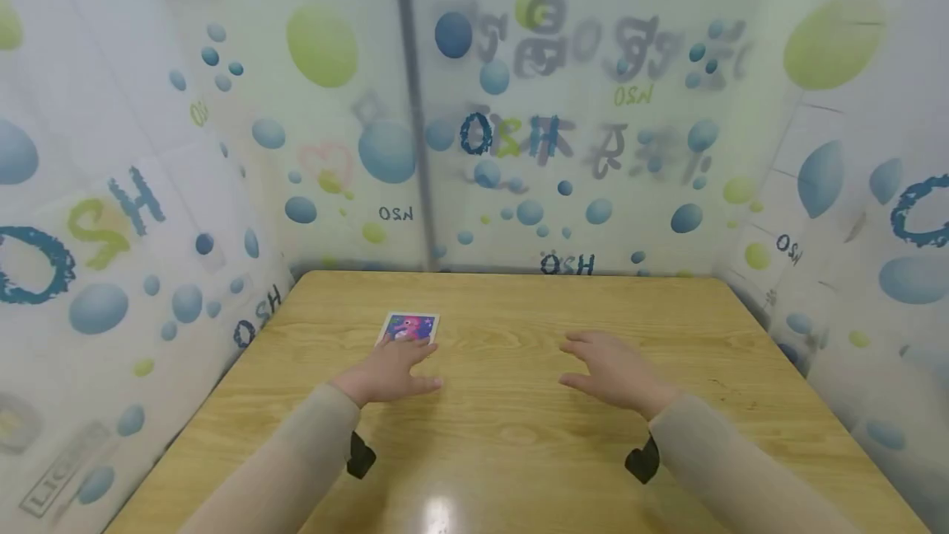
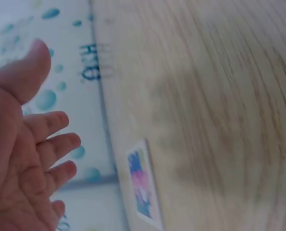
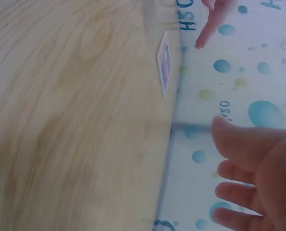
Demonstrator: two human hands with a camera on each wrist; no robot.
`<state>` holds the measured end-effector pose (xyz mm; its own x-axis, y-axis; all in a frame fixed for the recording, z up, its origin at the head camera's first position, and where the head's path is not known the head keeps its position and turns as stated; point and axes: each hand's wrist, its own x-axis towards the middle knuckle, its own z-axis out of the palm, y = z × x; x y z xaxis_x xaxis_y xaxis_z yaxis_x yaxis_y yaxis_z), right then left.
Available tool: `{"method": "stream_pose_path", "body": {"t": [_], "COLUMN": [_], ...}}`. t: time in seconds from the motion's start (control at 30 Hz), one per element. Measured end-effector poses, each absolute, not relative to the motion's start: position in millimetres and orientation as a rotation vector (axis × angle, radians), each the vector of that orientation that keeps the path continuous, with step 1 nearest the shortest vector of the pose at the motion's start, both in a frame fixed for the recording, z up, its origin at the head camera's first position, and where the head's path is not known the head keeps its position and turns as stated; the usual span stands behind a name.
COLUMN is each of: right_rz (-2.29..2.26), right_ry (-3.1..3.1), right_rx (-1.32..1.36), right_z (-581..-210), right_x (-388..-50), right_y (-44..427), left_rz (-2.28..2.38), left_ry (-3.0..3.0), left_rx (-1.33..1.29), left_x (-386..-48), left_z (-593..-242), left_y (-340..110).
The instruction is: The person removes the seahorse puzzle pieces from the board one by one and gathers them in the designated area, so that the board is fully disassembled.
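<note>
- Fingers of the left hand (image 1: pixel 393 373) are spreading loose and empty above a wooden table (image 1: pixel 504 435), gripping nothing, the thumb standing apart from the rest.
- Just past those fingertips, on the side away from the person, a picture card (image 1: pixel 411 325) is lying flat; seen from above, the fingers are covering its near edge, while the left wrist's view is showing a gap between hand and card.
- The card is sitting roughly square to the table's far edge (which side is longer I cannot tell, with the near end hidden and the wrist views foreshortening it).
- The right hand (image 1: pixel 611 373) is hovering opposite, its fingers also relaxed and holding nothing; for it, the card is lying off to the left and farther forward, well apart.
- The left hand is plainly being the nearer of the two.
- Behind, pale sheeting (image 1: pixel 489 213) printed with bubbles and "H2O" lettering is hanging around the table.
</note>
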<state>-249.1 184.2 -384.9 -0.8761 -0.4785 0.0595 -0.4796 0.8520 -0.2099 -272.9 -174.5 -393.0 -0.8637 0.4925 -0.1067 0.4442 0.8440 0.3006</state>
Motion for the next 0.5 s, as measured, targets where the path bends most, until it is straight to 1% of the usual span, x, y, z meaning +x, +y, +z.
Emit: {"method": "stream_pose_path", "body": {"t": [0.27, 0.5], "right_rz": [0.512, 0.64], "right_ry": [-3.001, -2.969], "right_rx": [0.701, 0.742], "right_z": [-404, -429], "right_x": [-270, -294], "right_y": [137, 89], "left_rz": [0.668, 0.682], "left_ry": [2.898, 2.916], "left_rx": [0.502, 0.39], "left_x": [-294, -312], "left_z": [-416, -431], "left_y": [-199, -211]}}
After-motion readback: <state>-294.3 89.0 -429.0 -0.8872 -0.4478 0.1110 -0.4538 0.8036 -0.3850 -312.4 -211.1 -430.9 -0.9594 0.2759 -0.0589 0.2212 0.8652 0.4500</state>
